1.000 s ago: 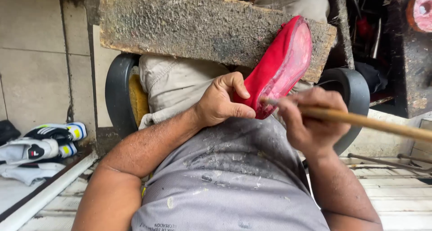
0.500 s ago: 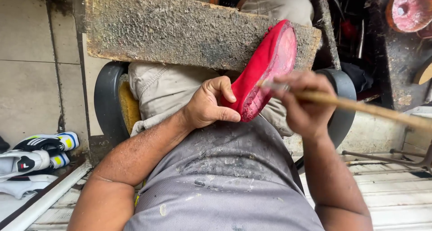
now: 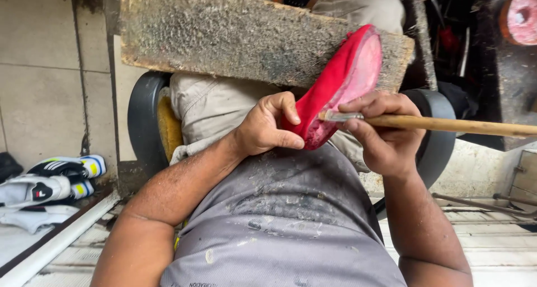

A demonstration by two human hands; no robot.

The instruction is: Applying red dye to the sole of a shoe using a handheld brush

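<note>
The left hand (image 3: 267, 127) keeps a closed grip on the lower edge of a red shoe upper (image 3: 335, 85), which stands tilted on the person's lap against a rough wooden board (image 3: 224, 38) just beyond the grip. The right hand (image 3: 383, 133), just beside it, pinches a wooden-handled brush (image 3: 442, 123) whose metal-collared tip touches the shoe's pale inner face, the handle running out to the right. White sports shoes (image 3: 50, 183) lie well apart, left of the left forearm.

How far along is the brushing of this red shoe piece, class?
Done: cannot tell; no clear coat shows. In hand: left hand steadies the red shoe piece while right hand presses the wooden-handled brush to its lower edge. Left: apparently the upper area.
</note>
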